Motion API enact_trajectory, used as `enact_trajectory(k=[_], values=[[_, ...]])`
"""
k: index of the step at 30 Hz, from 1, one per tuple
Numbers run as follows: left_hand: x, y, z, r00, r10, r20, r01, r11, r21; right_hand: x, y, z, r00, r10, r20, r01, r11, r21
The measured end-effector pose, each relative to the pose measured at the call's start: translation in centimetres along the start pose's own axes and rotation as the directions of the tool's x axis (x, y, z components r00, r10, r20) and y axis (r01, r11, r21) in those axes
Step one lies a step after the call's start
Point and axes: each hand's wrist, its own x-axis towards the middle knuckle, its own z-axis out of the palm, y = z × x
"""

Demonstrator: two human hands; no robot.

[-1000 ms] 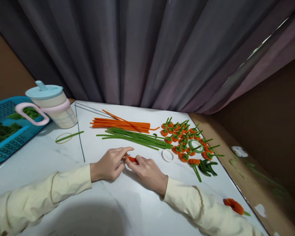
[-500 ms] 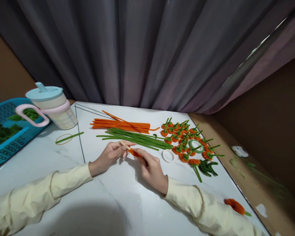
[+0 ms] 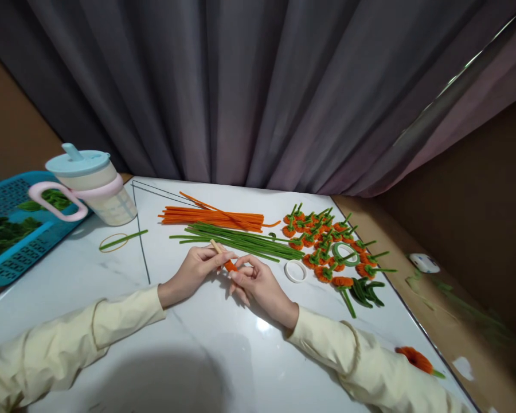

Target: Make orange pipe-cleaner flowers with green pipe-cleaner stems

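My left hand pinches a thin wooden stick whose lower part is wrapped in an orange pipe cleaner. My right hand has its fingers closed on the orange pipe cleaner just right of the stick. Both hands hover low over the white marble table. Behind them lie a bundle of green pipe cleaners and a bundle of orange pipe cleaners.
Several finished orange pipe-cleaner flowers with green stems lie to the right, with a white tape ring and a green tape roll. A lidded cup and a blue basket stand at left. One orange flower lies near the right edge.
Both hands have lifted slightly and moved back toward the green bundle. The wooden stick now shows above my left fingers, and my right hand has turned, fingers curled up around the orange pipe cleaner.
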Motion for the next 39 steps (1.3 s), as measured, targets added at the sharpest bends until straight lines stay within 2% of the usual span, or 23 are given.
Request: enact_trajectory(k=[4, 8, 14, 27, 35, 39], values=[[0.1, 0.7, 0.1, 0.999, 0.038, 0.0, -0.038, 0.998, 0.051, 0.4, -0.6, -0.5, 0.99, 0.084, 0.114, -0.093, 0.993, 0.074], [0.3, 0.3, 0.2, 0.999, -0.01, 0.046, 0.01, 1.0, 0.011, 0.6, -1.0, -0.8, 0.98, 0.112, 0.165, -0.137, 0.979, 0.152], [0.6, -0.6, 0.7, 0.997, -0.042, 0.067, 0.044, 0.998, -0.034, 0.7, -1.1, -0.9, 0.976, 0.116, 0.184, -0.152, 0.97, 0.192], [0.5, -0.2, 1.8, 0.995, -0.038, 0.098, 0.037, 0.999, 0.005, 0.9, -1.0, -1.3, 0.974, 0.095, 0.206, -0.142, 0.963, 0.227], [0.4, 0.0, 1.8, 0.991, -0.044, 0.128, 0.045, 0.999, -0.004, 1.1, -0.8, -1.7, 0.96, 0.084, 0.266, -0.145, 0.965, 0.217], [0.4, 0.8, 1.6, 0.986, 0.029, 0.162, -0.036, 0.999, 0.039, 1.3, -0.5, -2.0, 0.954, 0.091, 0.287, -0.15, 0.97, 0.19]])
